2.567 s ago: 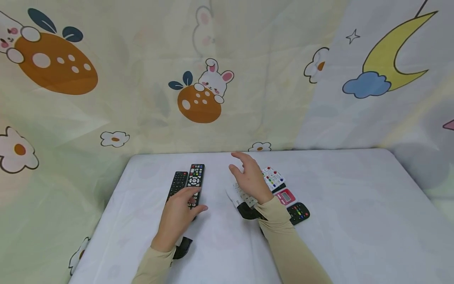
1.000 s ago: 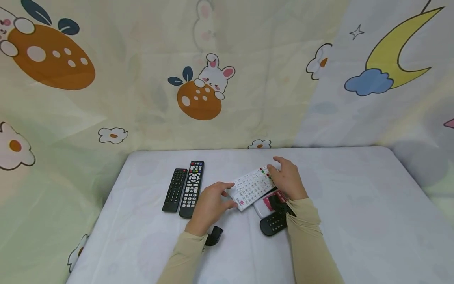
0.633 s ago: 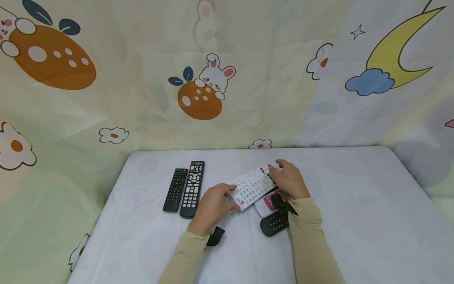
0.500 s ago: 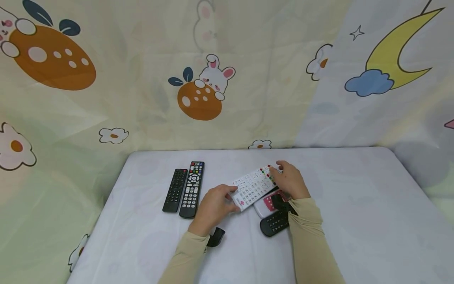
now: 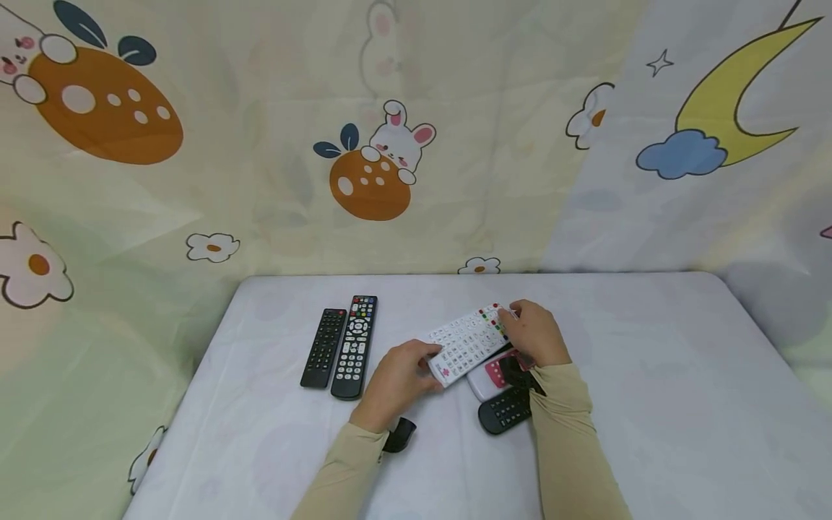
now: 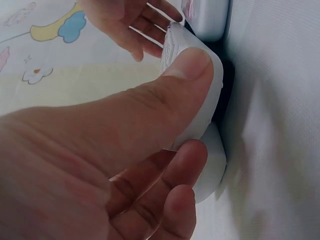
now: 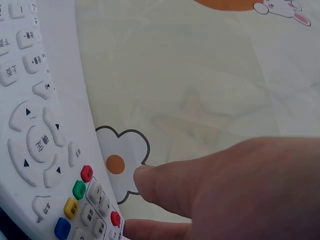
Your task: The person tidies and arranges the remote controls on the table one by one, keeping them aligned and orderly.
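White remote controls with pale keys lie slantwise in the middle of the table; two seem to lie side by side. My left hand holds their near left end. The left wrist view shows its thumb on one white remote's end and its fingers curled beside the other. At the far right end my right hand touches the remotes with fingers extended. In the right wrist view, a fingertip meets the remote's end near a red button. My right wrist partly hides a pink and white device and a black remote.
To the left, two black remotes, one shorter and one longer, lie side by side. A white cloth covers the table. Behind it hangs a patterned curtain. Each wrist carries a black camera.
Since the first frame my left hand has moved right, from the black remotes to the white ones. My right hand has shifted right to their far end. During the last second both hands have barely moved.
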{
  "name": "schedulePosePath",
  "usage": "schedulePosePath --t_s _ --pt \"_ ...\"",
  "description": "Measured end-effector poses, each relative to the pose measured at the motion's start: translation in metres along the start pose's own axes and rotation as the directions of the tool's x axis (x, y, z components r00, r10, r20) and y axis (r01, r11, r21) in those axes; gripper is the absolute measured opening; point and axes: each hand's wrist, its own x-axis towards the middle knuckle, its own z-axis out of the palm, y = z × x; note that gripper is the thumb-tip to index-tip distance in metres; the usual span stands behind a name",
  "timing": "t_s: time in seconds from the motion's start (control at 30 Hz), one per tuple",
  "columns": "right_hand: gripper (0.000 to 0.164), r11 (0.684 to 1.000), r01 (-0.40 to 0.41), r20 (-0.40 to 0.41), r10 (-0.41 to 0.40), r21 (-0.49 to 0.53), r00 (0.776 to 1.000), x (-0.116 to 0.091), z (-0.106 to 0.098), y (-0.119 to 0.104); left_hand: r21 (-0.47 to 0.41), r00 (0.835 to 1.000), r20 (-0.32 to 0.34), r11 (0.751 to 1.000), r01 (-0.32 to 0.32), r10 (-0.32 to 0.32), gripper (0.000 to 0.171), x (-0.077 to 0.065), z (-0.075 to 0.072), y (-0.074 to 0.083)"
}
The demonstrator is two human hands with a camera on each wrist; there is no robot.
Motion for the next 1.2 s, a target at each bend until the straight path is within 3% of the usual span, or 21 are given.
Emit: schedulePosePath --t_s 0.37,0.9,1.2 --pt "0.054 0.999 0.033 -0.039 -0.034 -0.036 0.999 -0.003 0.003 -0.005 -0.025 1.000 0.015 1.000 -0.011 0.012 0.056 0.002 -0.002 0.002" --pt "0.052 0.991 0.098 -0.172 -0.113 -0.091 0.979 -0.006 0.014 -0.019 0.071 0.998 -0.038 0.996 -0.048 0.051 0.054 -0.003 -0.014 0.001" --pt "0.050 0.988 0.131 -0.223 -0.146 -0.081 0.964 -0.007 0.017 -0.027 0.008 0.999 -0.036 1.000 -0.027 0.027 0.053 -0.005 -0.019 0.001"
